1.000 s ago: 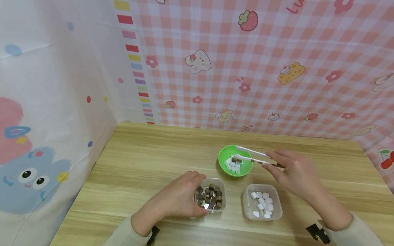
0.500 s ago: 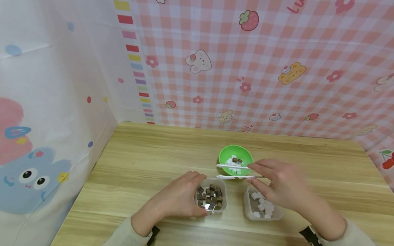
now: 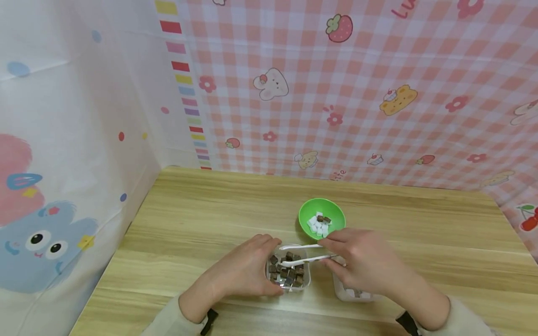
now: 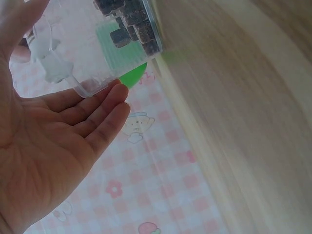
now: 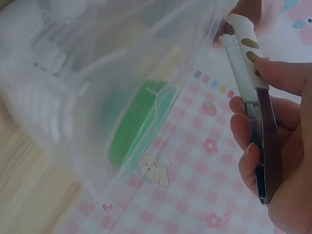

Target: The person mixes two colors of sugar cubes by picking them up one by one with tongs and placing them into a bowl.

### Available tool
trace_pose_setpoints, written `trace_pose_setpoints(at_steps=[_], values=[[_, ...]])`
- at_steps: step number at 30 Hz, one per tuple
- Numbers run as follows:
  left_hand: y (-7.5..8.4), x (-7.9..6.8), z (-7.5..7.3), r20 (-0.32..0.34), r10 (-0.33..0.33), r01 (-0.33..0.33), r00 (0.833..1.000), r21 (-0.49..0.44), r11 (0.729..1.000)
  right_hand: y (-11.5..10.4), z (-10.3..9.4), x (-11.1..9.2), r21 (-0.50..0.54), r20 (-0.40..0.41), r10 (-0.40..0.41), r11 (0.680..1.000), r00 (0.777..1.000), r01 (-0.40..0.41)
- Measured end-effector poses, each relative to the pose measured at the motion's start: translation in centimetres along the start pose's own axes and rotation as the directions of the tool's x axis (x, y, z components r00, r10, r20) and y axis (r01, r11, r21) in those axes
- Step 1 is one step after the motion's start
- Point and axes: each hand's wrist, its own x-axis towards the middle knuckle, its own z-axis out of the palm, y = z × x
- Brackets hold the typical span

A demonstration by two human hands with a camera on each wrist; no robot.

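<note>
My left hand (image 3: 239,270) grips the left side of a clear plastic container (image 4: 73,29), thumb at the near side and fingers at the far side. Several small brown cubes (image 3: 291,274) lie in it. With my right hand (image 3: 367,261) I hold white-tipped tongs (image 3: 306,259), thumb on one arm and fingers on the other. The tong tips are parted and overlap the brown cubes in the head view. Metal handles (image 5: 265,146) run back into my right palm. A green bowl (image 3: 306,207) just beyond holds white cubes (image 3: 318,228) and a couple of brown ones.
A second clear container (image 3: 342,294) with white cubes stands under my right hand, largely hidden by it in the head view. The wooden table (image 3: 201,200) meets a pink checked cloth (image 3: 235,107) at its back edge and a white printed cloth at left.
My right hand has brought the tongs from over the green bowl leftward and nearer, to the container of brown cubes. The left hand and its container have stayed in place.
</note>
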Motion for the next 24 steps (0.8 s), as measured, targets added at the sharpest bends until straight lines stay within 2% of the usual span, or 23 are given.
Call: trace_pose_setpoints(at_steps=[14,24], values=[[0.0,0.0,0.0,0.002,0.005,-0.005,1.000,-0.003,1.000,-1.0,1.7,0.8,-0.023,0.146,-0.031,0.999,0.989,0.035],[0.0,0.0,-0.1,0.005,-0.004,0.004,1.000,0.000,1.000,-1.6,1.8,1.8,-0.059,0.237,-0.029,0.997,0.971,0.044]])
